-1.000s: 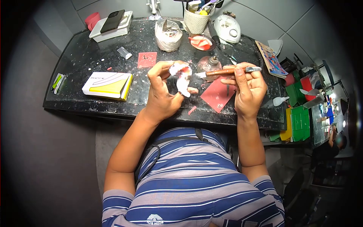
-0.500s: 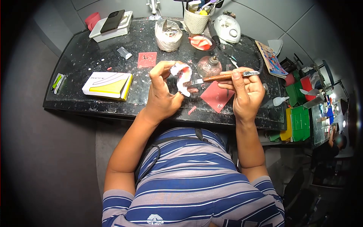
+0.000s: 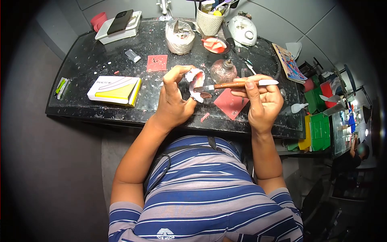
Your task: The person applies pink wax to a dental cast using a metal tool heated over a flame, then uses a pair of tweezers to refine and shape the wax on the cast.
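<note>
Between thumb and fingers, my left hand holds a curved white piece with pink material along its inner side. My right hand grips a wooden-handled metal tool, its flat blade pointing left at the pink inner side of the piece. Whether the blade touches it is not certain. Below the tool a pink square sheet lies on the black table. A glass burner bottle stands just behind the tool. A small pink strip is near the table's front edge.
A yellow and white box lies at left on the table. Farther back are a bagged container, a dish of pink pieces, a tool basket and a white device. Another person is at far right.
The curved piece has turned slightly in my left hand. My right hand has rolled the tool a little, and its blade and rear end show at a different angle.
</note>
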Available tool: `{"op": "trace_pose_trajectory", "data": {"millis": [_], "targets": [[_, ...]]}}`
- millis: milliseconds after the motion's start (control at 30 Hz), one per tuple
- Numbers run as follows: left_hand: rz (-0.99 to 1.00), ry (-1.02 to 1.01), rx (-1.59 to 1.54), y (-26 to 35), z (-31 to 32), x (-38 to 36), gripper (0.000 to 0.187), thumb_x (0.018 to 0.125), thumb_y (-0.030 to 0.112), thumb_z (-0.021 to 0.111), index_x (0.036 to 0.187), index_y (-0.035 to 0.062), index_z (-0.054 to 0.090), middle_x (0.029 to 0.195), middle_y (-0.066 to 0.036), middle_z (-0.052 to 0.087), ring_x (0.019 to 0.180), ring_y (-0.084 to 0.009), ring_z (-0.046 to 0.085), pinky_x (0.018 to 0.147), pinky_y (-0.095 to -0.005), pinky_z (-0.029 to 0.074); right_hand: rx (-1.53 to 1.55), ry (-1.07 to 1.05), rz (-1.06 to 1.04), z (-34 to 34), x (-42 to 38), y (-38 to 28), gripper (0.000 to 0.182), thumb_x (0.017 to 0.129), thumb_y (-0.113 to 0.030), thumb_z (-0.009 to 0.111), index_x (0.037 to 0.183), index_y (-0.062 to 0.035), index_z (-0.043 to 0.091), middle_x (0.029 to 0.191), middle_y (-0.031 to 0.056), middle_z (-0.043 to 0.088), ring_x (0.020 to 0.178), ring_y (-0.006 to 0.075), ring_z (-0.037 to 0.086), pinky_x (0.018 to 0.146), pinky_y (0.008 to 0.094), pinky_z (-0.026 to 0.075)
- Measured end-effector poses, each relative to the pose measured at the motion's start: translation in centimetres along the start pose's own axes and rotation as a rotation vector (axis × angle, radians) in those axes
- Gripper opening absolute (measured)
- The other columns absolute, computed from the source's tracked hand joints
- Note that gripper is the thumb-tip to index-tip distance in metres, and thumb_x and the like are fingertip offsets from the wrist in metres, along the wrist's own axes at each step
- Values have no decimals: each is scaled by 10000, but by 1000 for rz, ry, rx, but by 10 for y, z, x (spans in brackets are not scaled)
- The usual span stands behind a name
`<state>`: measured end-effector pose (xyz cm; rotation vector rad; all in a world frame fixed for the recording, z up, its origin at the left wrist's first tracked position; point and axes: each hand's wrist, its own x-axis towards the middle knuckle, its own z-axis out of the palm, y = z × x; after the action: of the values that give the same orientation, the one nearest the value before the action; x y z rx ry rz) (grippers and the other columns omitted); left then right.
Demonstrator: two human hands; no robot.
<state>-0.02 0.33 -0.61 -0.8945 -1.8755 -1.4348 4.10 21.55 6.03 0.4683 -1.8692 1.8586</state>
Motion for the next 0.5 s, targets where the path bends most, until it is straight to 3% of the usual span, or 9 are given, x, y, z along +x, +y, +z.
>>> {"op": "trace_pose_trajectory", "data": {"millis": [233,500], "targets": [[6,7,-89,-2,5,-1,778,774,-150,769,1352,56,291,1288,-183,497,1106,-263,646,880,-356,606,44,45,-24,-2,11,3,164,1022,-41,597,1077,110,565,1001,243,710,901,278,750,745,359,678],[-26,0,-8,-3,1,-2,796,764,-113,799,1351,56,289,1278,-195,527,1109,-267,646,906,-372,586,68,35,78,-5,0,7,156,1036,-62,580,1121,68,567,1000,245,713,870,276,756,748,367,673]]}}
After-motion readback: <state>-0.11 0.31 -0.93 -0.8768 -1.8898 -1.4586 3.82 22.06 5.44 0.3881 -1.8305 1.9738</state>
